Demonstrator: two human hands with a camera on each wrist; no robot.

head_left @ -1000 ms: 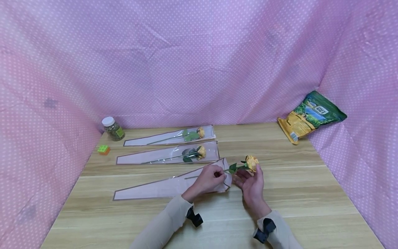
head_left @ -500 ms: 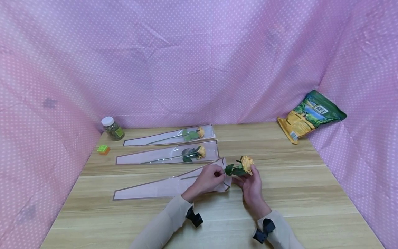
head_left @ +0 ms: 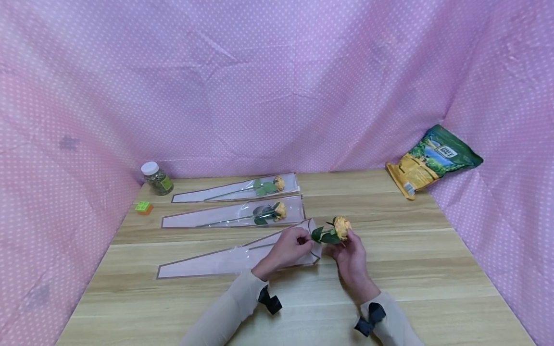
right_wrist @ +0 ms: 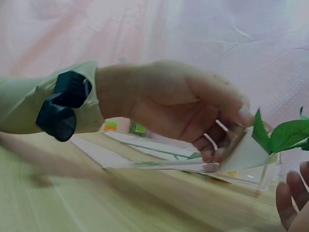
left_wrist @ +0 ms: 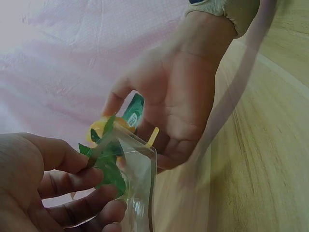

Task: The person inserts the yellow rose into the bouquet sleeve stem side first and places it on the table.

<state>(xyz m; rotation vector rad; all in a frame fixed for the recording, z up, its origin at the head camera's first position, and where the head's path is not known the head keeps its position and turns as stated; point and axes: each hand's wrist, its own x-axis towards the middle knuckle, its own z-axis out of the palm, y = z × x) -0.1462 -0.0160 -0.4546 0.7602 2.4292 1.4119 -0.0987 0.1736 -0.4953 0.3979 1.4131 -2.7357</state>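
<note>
A yellow rose (head_left: pixel 342 227) with green leaves lies partly in the mouth of the nearest clear flower sleeve (head_left: pixel 203 264), its bloom and leaves outside and its stem running within. My left hand (head_left: pixel 291 247) pinches the sleeve's open edge, as the right wrist view shows where the white corner (right_wrist: pixel 246 152) lifts between thumb and fingers. My right hand (head_left: pixel 352 262) holds the rose just under the bloom. In the left wrist view, the leaves (left_wrist: pixel 108 169) cross the sleeve's rim, close to my left fingertips; the bloom is partly hidden there.
Two more sleeves, the middle one (head_left: pixel 182 221) and the far one (head_left: pixel 190 197), each hold a yellow rose. At the back left stand a white-capped jar (head_left: pixel 159 180) and a small green-and-orange block (head_left: pixel 144 208). A green-and-yellow bag (head_left: pixel 433 161) leans against the pink curtain at right.
The rose has moved left, deeper into the sleeve, and its bloom has turned slightly. My right hand has shifted a little left with it; my left hand has stayed nearly still at the sleeve's mouth.
</note>
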